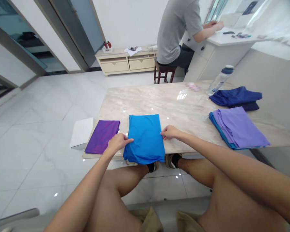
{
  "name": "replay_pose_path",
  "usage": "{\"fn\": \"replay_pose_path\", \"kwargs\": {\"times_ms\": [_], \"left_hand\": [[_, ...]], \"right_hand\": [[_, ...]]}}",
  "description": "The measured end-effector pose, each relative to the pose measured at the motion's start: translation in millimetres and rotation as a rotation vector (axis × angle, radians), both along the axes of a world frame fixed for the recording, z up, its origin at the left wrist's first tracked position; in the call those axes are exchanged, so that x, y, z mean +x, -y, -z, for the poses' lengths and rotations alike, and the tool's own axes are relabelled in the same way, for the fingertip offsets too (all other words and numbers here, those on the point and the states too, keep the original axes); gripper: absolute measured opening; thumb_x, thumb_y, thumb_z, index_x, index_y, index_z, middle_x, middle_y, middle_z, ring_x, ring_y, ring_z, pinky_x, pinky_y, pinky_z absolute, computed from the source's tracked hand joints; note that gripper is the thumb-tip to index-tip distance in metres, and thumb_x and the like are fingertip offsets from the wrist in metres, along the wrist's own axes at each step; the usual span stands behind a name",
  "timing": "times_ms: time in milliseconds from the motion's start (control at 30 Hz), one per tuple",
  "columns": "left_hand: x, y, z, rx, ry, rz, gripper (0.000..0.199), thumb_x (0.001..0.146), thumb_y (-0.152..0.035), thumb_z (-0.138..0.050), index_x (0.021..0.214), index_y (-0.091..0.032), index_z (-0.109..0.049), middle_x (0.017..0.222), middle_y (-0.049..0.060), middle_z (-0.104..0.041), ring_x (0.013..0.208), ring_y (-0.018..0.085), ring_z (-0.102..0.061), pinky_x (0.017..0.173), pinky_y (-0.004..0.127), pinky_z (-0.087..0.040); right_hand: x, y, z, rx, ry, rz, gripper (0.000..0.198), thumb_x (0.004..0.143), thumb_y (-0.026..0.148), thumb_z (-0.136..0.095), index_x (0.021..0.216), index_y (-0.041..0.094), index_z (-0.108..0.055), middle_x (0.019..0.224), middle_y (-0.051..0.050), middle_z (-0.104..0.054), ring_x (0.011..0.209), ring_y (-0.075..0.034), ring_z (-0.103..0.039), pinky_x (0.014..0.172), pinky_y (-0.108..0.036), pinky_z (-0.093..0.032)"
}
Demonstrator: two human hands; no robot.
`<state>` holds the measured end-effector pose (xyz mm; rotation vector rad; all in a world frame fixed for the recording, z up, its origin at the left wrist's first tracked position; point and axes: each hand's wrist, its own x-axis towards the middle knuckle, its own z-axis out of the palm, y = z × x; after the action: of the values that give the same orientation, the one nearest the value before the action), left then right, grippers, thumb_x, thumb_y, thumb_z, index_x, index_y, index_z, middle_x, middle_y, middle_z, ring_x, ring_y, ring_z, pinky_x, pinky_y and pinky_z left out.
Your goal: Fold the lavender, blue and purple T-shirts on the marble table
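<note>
A bright blue cloth (146,137), folded into a rough rectangle, lies at the table's front edge with its lower end hanging slightly over. My left hand (118,141) pinches its left side, thumb on top. At its right edge, my right hand (169,132) has its thumb and fingertips closed on the fabric. Left of the blue cloth lies a folded purple cloth (102,137), partly behind my left hand. To the right rests a stack with a folded lavender cloth (240,127) over a teal cloth (221,133).
On the marble-patterned table (145,100) a clear water bottle (221,79) stands by dark blue cloth (235,96). A white box (82,132) is beside the table's left end. Beyond, a person in grey (177,30) sits on a stool at a white counter (222,43).
</note>
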<state>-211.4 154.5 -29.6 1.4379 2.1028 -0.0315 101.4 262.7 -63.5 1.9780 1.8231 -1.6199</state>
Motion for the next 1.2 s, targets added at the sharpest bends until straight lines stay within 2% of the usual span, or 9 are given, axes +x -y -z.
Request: {"fn": "replay_pose_path", "kwargs": {"times_ms": [200, 333, 433, 533, 667, 800, 967, 1100, 1200], "left_hand": [[-15.5, 3.1, 15.5, 0.077, 0.175, 0.072, 0.031, 0.081, -0.053, -0.082, 0.073, -0.024, -0.079, 0.083, 0.007, -0.080, 0.083, 0.028, -0.073, 0.068, 0.030, -0.040], [-21.7, 12.0, 24.3, 0.032, 0.294, 0.132, 0.046, 0.078, -0.064, -0.080, 0.060, -0.023, -0.071, 0.065, 0.004, -0.069, 0.067, 0.023, -0.062, 0.061, 0.030, -0.036], [-23.1, 18.6, 28.5, 0.080, 0.370, 0.150, 0.048, 0.075, -0.066, -0.081, 0.059, -0.022, -0.070, 0.065, 0.003, -0.069, 0.069, 0.022, -0.060, 0.063, 0.029, -0.038], [-28.4, 20.1, 30.4, 0.173, 0.415, 0.088, 0.044, 0.073, -0.064, -0.084, 0.067, -0.022, -0.078, 0.077, 0.006, -0.078, 0.078, 0.025, -0.067, 0.070, 0.030, -0.046], [-40.9, 23.5, 35.6, 0.180, 0.413, -0.007, 0.042, 0.073, -0.063, -0.085, 0.074, -0.021, -0.083, 0.079, 0.007, -0.080, 0.079, 0.026, -0.070, 0.072, 0.030, -0.049], [-47.9, 31.0, 45.4, 0.195, 0.359, -0.028, 0.032, 0.079, -0.053, -0.081, 0.078, -0.021, -0.083, 0.084, 0.007, -0.084, 0.086, 0.028, -0.074, 0.077, 0.030, -0.051], [-40.2, 23.4, 46.6, 0.311, 0.215, -0.042, 0.033, 0.095, -0.045, -0.061, 0.101, -0.020, -0.082, 0.098, 0.011, -0.085, 0.084, 0.026, -0.077, 0.082, 0.031, -0.052], [-19.9, 1.5, 40.1, 0.274, 0.333, -0.101, 0.043, 0.103, -0.054, -0.053, 0.084, -0.021, -0.072, 0.075, 0.007, -0.076, 0.074, 0.025, -0.073, 0.077, 0.030, -0.050], [-6.5, -15.7, 36.3, 0.127, 0.422, -0.270, 0.056, 0.102, -0.068, -0.059, 0.068, -0.024, -0.056, 0.058, 0.003, -0.057, 0.065, 0.022, -0.062, 0.065, 0.031, -0.043]], "right_hand": [[10.5, -2.4, -0.6, -0.005, 0.026, -0.007, 0.029, 0.094, 0.022, -0.085, 0.070, 0.013, -0.075, 0.077, -0.012, -0.081, 0.063, -0.016, -0.075, 0.055, -0.022, -0.057], [8.3, -1.1, 3.2, 0.048, 0.079, -0.056, 0.025, 0.096, 0.029, -0.085, 0.077, 0.013, -0.080, 0.072, -0.011, -0.079, 0.061, -0.018, -0.071, 0.054, -0.024, -0.056], [10.2, -1.1, 7.4, 0.076, 0.092, -0.100, 0.023, 0.094, 0.032, -0.087, 0.082, 0.012, -0.084, 0.070, -0.009, -0.078, 0.059, -0.018, -0.069, 0.055, -0.025, -0.054], [13.7, -1.2, 10.2, 0.094, 0.085, -0.145, 0.014, 0.090, 0.025, -0.088, 0.082, 0.013, -0.085, 0.066, -0.005, -0.075, 0.057, -0.015, -0.065, 0.055, -0.023, -0.049], [15.8, -1.1, 12.2, 0.102, 0.088, -0.148, 0.006, 0.083, 0.011, -0.085, 0.078, 0.014, -0.085, 0.064, -0.002, -0.072, 0.058, -0.014, -0.062, 0.055, -0.021, -0.046], [15.3, -2.9, 12.4, 0.105, 0.108, -0.125, 0.004, 0.079, 0.011, -0.088, 0.079, 0.013, -0.086, 0.066, -0.004, -0.075, 0.063, -0.016, -0.067, 0.059, -0.021, -0.049], [6.9, -4.9, 5.3, 0.112, 0.099, -0.153, 0.021, 0.091, 0.019, -0.085, 0.071, 0.013, -0.081, 0.079, -0.008, -0.082, 0.063, -0.013, -0.070, 0.064, -0.020, -0.053], [-4.5, -2.7, 1.2, 0.042, -0.017, 0.011, 0.020, 0.100, 0.029, -0.082, 0.089, 0.012, -0.081, 0.089, -0.010, -0.083, 0.059, -0.011, -0.065, 0.056, -0.021, -0.048], [-11.6, 0.2, 2.1, -0.021, -0.113, 0.111, 0.029, 0.098, 0.040, -0.087, 0.097, 0.012, -0.077, 0.077, -0.006, -0.075, 0.056, -0.009, -0.054, 0.053, -0.021, -0.044]]}}
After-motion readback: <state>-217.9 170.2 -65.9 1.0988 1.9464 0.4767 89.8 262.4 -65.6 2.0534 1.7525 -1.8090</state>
